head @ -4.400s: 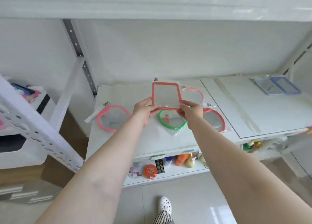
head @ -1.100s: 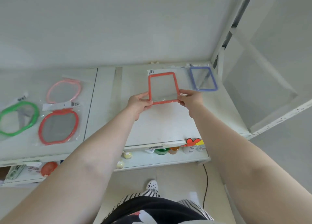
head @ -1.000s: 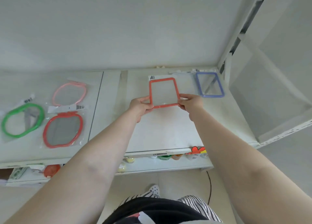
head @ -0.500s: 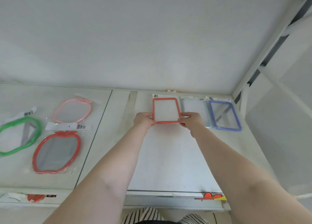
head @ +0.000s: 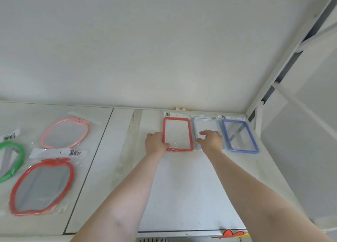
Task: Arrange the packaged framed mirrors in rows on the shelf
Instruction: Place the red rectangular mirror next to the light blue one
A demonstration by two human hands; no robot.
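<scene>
A red rectangular packaged mirror (head: pixel 177 134) lies flat at the back of the white shelf (head: pixel 184 190). My left hand (head: pixel 156 144) grips its lower left corner. To its right lie a pale blue rectangular mirror (head: pixel 207 125) and a dark blue one (head: pixel 239 137), the three side by side in a row. My right hand (head: pixel 210 140) hovers over the pale blue mirror with fingers spread and holds nothing.
On the left shelf panel lie a pink apple-shaped mirror (head: pixel 64 133), a red apple-shaped one (head: pixel 42 187) and a green one (head: pixel 11 159), all in plastic bags. The wall stands just behind the row. A white upright post (head: pixel 264 96) bounds the shelf at the right.
The red mirror went from held in the air to lying flat beside the pale blue one. My right hand let go of it and moved right; the left hand stays on its corner.
</scene>
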